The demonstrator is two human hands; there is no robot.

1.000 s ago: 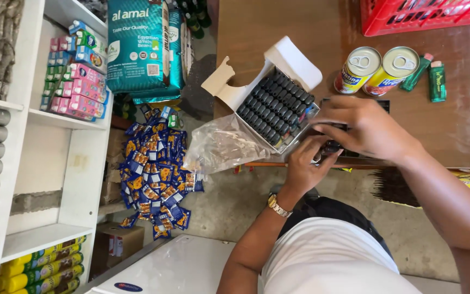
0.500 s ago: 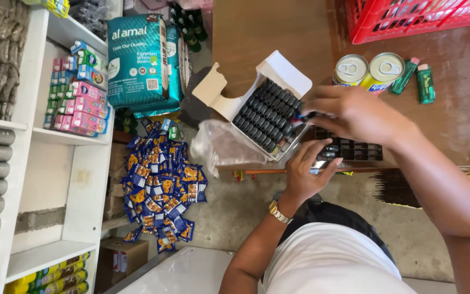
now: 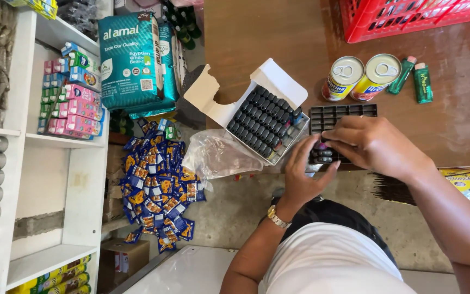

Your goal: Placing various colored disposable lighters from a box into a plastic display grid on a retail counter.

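Note:
A white cardboard box (image 3: 278, 81) stands open on the brown wooden counter (image 3: 257, 38), packed with rows of small black lighters (image 3: 262, 122). Beside it lies a black plastic tray (image 3: 344, 114) with mostly bare slots. My left hand (image 3: 303, 174), with a gold watch on its wrist, cups the tray's near end from below. My right hand (image 3: 373, 144) pinches a few lighters (image 3: 322, 155) over that same end. Both hands meet at the counter's near edge.
Two tins (image 3: 360, 76) and two green lighters (image 3: 414, 76) lie past the tray, with a red crate (image 3: 409, 19) behind. A clear plastic bag (image 3: 216, 155) hangs off the counter edge. Blue sachets (image 3: 156, 179) hang below. White shelves (image 3: 55, 136) with packets stand at left.
The black tray has come out from under my hands and now lies on the counter beside the box. Both hands have shifted to the tray's near end.

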